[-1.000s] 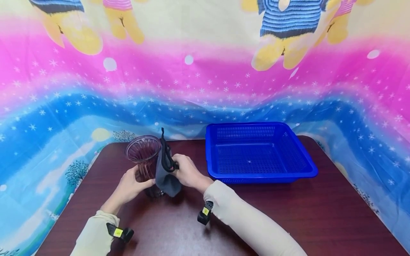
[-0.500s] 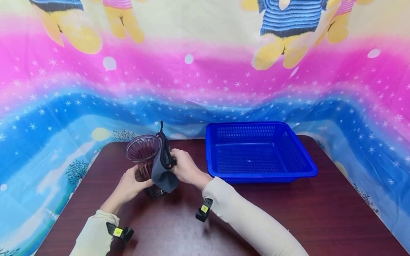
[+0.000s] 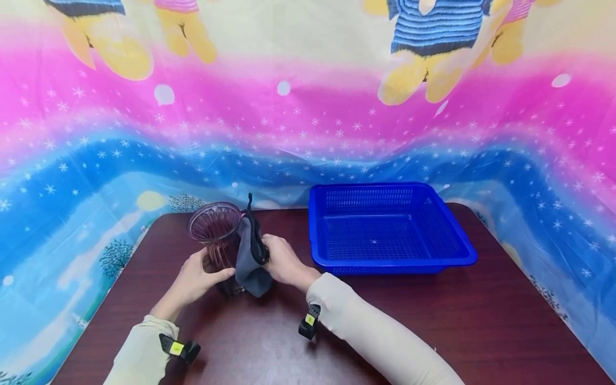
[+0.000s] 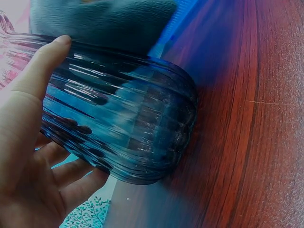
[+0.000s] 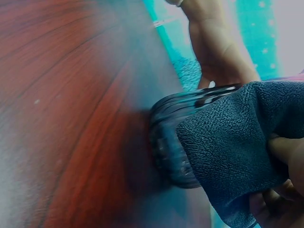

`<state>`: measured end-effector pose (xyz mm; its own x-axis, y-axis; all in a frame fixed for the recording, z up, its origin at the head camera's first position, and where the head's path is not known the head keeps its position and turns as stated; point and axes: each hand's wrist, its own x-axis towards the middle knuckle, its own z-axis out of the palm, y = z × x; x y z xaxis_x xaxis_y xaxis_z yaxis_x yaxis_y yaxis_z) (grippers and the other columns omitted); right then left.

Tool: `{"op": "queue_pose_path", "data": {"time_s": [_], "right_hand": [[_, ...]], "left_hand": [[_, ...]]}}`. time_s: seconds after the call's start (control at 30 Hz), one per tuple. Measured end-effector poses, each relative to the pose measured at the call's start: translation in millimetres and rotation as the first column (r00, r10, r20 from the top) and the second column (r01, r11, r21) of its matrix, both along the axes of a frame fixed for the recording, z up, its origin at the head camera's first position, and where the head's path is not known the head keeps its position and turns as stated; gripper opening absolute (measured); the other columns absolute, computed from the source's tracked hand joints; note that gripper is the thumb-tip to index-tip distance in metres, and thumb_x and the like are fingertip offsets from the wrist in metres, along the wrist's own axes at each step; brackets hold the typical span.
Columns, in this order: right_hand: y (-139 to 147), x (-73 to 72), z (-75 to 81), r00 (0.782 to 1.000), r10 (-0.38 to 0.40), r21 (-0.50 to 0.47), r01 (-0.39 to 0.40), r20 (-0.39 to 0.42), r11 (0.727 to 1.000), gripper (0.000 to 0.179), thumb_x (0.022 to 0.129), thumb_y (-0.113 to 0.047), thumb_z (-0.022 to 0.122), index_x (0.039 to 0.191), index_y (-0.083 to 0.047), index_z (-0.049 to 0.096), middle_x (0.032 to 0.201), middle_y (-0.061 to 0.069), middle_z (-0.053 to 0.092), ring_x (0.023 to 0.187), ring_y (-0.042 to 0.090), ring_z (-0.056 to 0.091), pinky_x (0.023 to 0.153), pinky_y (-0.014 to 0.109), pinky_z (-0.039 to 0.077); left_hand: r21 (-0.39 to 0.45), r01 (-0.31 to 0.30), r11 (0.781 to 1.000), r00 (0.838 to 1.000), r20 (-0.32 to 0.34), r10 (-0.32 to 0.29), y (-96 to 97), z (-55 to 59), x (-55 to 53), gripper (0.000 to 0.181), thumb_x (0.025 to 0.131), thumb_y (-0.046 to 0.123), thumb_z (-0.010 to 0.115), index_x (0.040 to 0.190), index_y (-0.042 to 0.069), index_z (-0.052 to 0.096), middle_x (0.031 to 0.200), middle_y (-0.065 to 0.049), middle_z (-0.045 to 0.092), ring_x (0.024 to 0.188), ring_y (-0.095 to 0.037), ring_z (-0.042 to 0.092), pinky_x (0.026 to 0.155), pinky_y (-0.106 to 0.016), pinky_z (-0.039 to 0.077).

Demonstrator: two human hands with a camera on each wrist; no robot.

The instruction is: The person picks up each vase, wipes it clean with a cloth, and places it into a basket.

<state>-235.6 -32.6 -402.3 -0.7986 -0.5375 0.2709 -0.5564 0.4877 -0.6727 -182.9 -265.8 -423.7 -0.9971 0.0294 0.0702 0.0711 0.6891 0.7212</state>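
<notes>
A purplish, ribbed glass vase [image 3: 215,223] with a flared rim stands upright at the table's left. My left hand [image 3: 196,279] grips its lower body, the thumb across the near side and the fingers around the far side, as the left wrist view of the vase [image 4: 128,114] shows. A dark grey cloth [image 3: 251,267] with black edging and a small loop is bunched in my right hand [image 3: 285,261], held against the vase's right side. In the right wrist view the thumb and fingers pinch the fuzzy cloth [image 5: 228,142], which covers part of the glass.
A blue plastic basket [image 3: 394,263] with perforated walls sits at the back right of the dark red-brown wooden table [image 3: 308,342]. Behind the table hangs a printed cloth backdrop [image 3: 298,128]. Each wrist carries a black strap mount.
My right hand and the cloth rose slightly along the vase's side, then came back down. The left hand and the vase have stayed in place.
</notes>
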Motion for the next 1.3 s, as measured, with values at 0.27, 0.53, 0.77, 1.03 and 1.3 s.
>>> {"op": "queue_pose_path", "data": {"time_s": [0.27,0.53,0.77,1.03,1.3], "right_hand": [[2.9,3.4,-21.5,1.0,-0.026,0.078,0.026,-0.004,0.997,0.012,0.086,-0.003,0.074,0.079,-0.011,0.069,0.084,0.001,0.063,0.079,0.013,0.061,0.071,0.024,0.052],[4.7,1.1,-37.0,0.999,-0.041,0.148,0.039,0.012,0.988,0.012,0.084,-0.006,0.076,0.077,-0.012,0.068,0.085,0.001,0.067,0.081,0.015,0.066,0.071,0.027,0.054],[6.7,-1.5,-46.1,0.997,-0.05,0.134,0.042,0.057,0.99,0.016,0.084,-0.011,0.079,0.077,-0.01,0.065,0.079,0.002,0.067,0.079,0.015,0.066,0.068,0.026,0.053],[8.4,-4.1,-52.3,0.997,-0.04,0.149,0.03,0.062,0.988,0.017,0.085,-0.014,0.078,0.074,-0.011,0.065,0.08,0.004,0.07,0.083,0.019,0.071,0.07,0.028,0.055],[9.3,-2.9,-51.9,0.998,-0.036,0.149,0.029,0.044,0.988,0.016,0.084,-0.013,0.078,0.075,-0.01,0.065,0.081,0.006,0.07,0.084,0.022,0.072,0.071,0.03,0.056]], "left_hand": [[-0.015,-0.019,1.0,1.0,0.011,0.019,-1.7,0.4,0.7,0.072,0.087,0.044,0.077,0.139,0.001,0.053,0.13,-0.023,0.065,0.119,-0.038,0.063,0.097,-0.054,0.053],[-0.006,-0.025,1.0,1.0,0.017,0.025,-2.4,-2.9,1.1,0.071,0.087,0.044,0.077,0.139,0.001,0.053,0.129,-0.022,0.066,0.119,-0.037,0.064,0.097,-0.054,0.053],[-0.002,-0.026,1.0,0.999,0.018,0.026,-1.9,-3.8,1.1,0.071,0.087,0.043,0.077,0.138,0.001,0.053,0.13,-0.023,0.066,0.12,-0.038,0.063,0.099,-0.055,0.052],[-0.01,-0.029,1.0,0.999,0.019,0.029,-1.4,-2.4,0.7,0.072,0.087,0.044,0.077,0.139,0.0,0.053,0.13,-0.023,0.065,0.12,-0.038,0.063,0.099,-0.056,0.052],[-0.016,-0.029,0.999,0.999,0.025,0.029,-0.8,-0.5,0.6,0.073,0.087,0.044,0.077,0.139,0.0,0.051,0.132,-0.024,0.064,0.121,-0.039,0.062,0.1,-0.057,0.051]]}}
